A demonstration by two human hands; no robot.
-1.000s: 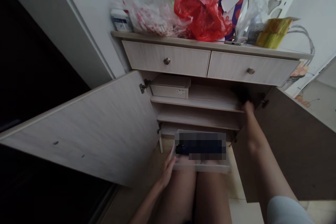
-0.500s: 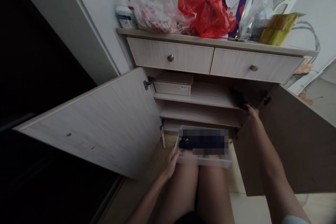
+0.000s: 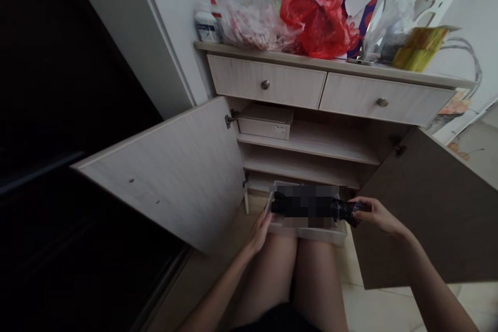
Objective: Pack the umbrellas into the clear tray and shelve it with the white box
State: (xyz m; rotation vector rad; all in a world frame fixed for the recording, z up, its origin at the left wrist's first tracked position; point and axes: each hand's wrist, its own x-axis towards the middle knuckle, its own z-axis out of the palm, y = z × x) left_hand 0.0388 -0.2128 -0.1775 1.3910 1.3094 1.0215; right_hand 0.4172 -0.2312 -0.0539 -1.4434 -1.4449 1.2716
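A clear plastic bin (image 3: 311, 234) rests on my thighs, in front of the open cabinet. My left hand (image 3: 260, 231) grips its left side. Over the bin's right end, my right hand (image 3: 375, 215) holds what looks like a dark folded umbrella (image 3: 344, 211) by its patterned end. The umbrella lies lengthwise across the bin. A pixelated patch hides most of the bin's inside and the umbrella's middle, so I cannot make out what else lies there.
Both cabinet doors, left (image 3: 171, 176) and right (image 3: 428, 218), stand swung outward beside me. A pale box (image 3: 264, 122) sits on the upper shelf (image 3: 334, 145). On the cabinet top are a red plastic bag (image 3: 317, 18), a clear bag (image 3: 252, 21), a white bottle (image 3: 207, 26) and a yellow package (image 3: 420, 49).
My right hand has brought the dark umbrella from the right side of the upper shelf down to the bin. My left hand stays on the bin. The view has shifted slightly.
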